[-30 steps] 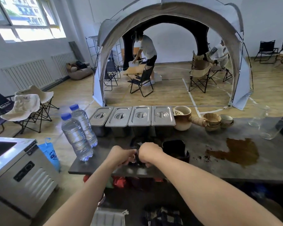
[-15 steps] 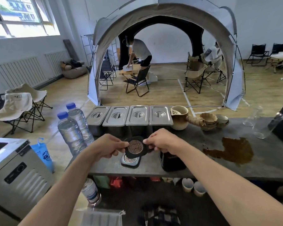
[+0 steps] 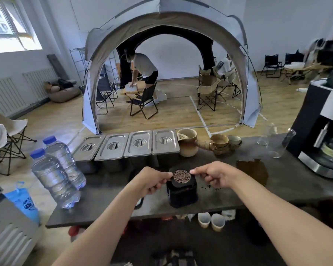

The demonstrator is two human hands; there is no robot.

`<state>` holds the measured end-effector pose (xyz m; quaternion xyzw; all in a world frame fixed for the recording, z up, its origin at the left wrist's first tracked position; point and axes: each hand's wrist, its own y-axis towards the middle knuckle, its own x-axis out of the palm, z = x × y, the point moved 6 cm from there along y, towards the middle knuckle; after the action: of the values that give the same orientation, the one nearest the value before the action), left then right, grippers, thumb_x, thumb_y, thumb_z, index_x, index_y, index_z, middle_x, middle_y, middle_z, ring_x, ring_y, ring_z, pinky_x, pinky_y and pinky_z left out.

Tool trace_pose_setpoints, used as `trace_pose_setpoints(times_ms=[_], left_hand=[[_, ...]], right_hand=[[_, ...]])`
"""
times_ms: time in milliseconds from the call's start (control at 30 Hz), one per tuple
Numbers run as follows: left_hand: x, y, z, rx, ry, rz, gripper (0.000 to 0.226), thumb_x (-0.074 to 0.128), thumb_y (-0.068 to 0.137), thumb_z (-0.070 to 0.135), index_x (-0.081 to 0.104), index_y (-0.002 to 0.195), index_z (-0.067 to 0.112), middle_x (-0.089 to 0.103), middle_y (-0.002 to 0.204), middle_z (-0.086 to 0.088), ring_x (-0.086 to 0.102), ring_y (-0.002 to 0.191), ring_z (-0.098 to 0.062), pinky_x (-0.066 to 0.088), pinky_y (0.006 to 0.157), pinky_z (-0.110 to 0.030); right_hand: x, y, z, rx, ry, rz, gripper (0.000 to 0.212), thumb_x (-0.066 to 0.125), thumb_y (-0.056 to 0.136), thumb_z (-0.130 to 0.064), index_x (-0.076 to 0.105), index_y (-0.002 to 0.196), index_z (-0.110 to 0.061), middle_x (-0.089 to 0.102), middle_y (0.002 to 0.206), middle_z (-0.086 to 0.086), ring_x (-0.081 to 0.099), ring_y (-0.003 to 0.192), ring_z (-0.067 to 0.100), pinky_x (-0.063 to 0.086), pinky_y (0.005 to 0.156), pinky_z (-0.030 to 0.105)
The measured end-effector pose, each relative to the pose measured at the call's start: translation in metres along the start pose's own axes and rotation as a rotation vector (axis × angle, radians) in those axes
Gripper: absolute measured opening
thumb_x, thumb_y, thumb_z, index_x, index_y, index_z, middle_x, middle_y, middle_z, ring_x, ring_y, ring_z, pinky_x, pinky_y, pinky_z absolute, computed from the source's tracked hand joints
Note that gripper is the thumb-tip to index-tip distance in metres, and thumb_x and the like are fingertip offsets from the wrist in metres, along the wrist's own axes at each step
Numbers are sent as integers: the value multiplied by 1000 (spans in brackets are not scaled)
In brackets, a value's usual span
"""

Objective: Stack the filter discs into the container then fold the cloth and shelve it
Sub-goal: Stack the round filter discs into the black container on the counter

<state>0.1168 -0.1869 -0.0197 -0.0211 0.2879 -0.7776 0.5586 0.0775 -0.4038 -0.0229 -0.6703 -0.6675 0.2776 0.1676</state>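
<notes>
A round black filter disc (image 3: pixel 181 176) with a copper patterned centre sits level at the mouth of a black square container (image 3: pixel 182 192) near the counter's front edge. My left hand (image 3: pixel 152 180) pinches the disc's left rim. On the other side my right hand (image 3: pixel 214 174) pinches the right rim. Part of another dark disc (image 3: pixel 138 203) peeks out under my left forearm on the counter. No cloth is visible.
Two water bottles (image 3: pixel 55 177) stand at the counter's left. Four lidded steel pans (image 3: pixel 126 145) line the far edge, beside a ceramic pitcher (image 3: pixel 187 142) and stacked bowls (image 3: pixel 219 144). A brown spill (image 3: pixel 252 167) lies right of my hands; a coffee machine (image 3: pixel 323 135) stands far right.
Both hands lifted a disc off the stack on the counter and carried it right, over the black container, where it now rests at the opening.
</notes>
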Motion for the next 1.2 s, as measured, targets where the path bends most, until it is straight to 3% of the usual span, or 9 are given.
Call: trace_pose_setpoints(times_ms=[167, 333, 567, 633, 700, 833, 900, 1000, 1200], left_hand=[[-5, -2, -9, -56, -5, -19, 22, 79, 78, 25, 71, 59, 17, 51, 54, 6, 39, 41, -4, 27, 37, -15], [-3, -1, -26, -121, 18, -5, 15, 78, 82, 25, 78, 89, 12, 45, 55, 7, 36, 45, -5, 26, 41, -15], [-11, 0, -40, -103, 87, 44, 15, 80, 78, 28, 77, 78, 13, 48, 47, 9, 35, 32, -4, 24, 32, -15], [-36, 1, -41, -45, 41, 125, 15, 81, 77, 22, 77, 83, 9, 57, 57, 4, 40, 35, -5, 27, 34, -16], [-69, 1, -40, 19, 47, 259, 15, 81, 78, 22, 77, 82, 8, 63, 64, 1, 44, 37, -6, 30, 36, -18], [-106, -1, -24, 225, 471, 537, 27, 84, 71, 34, 77, 95, 22, 72, 83, 8, 67, 74, -13, 52, 68, -27], [-89, 3, -16, 356, 772, 507, 42, 83, 67, 44, 73, 107, 31, 70, 103, 12, 64, 100, -13, 50, 82, -29], [-59, 17, -17, 480, 940, 396, 60, 77, 67, 54, 67, 120, 29, 66, 122, 8, 54, 117, -19, 46, 95, -34], [-51, 31, -24, 468, 934, 527, 57, 64, 64, 66, 67, 108, 29, 70, 107, 6, 57, 107, -20, 42, 88, -35]], right_hand=[[8, 12, 11, 93, 34, -45, 13, 76, 83, -22, 66, 76, -16, 41, 47, -7, 27, 35, 3, 14, 38, 14], [7, 18, 18, 188, -150, 16, 24, 78, 80, -28, 58, 70, -17, 46, 43, -5, 32, 40, 4, 20, 38, 12], [5, 15, -2, 74, -490, 135, 23, 76, 82, -27, 70, 63, -15, 46, 37, -2, 33, 28, 7, 21, 34, 14], [-3, 9, -24, -71, -576, 217, 14, 77, 81, -25, 78, 73, -12, 58, 44, 0, 46, 34, 11, 36, 39, 19], [-4, 3, -57, -307, -598, 324, 11, 77, 79, -25, 80, 80, -14, 72, 59, 2, 65, 54, 15, 54, 59, 29], [54, -5, -106, -623, -688, 287, 20, 76, 77, -32, 78, 95, -23, 77, 96, -2, 70, 93, 16, 54, 88, 34], [97, 4, -107, -659, -873, 166, 27, 73, 79, -32, 76, 104, -23, 75, 106, -1, 67, 101, 18, 53, 90, 33], [136, 25, -93, -610, -1148, 67, 28, 64, 82, -25, 73, 109, -22, 72, 111, 5, 65, 104, 26, 54, 87, 35], [136, 50, -80, -489, -1192, 4, 43, 67, 82, -26, 64, 125, -21, 67, 118, 7, 61, 110, 27, 52, 89, 36]])
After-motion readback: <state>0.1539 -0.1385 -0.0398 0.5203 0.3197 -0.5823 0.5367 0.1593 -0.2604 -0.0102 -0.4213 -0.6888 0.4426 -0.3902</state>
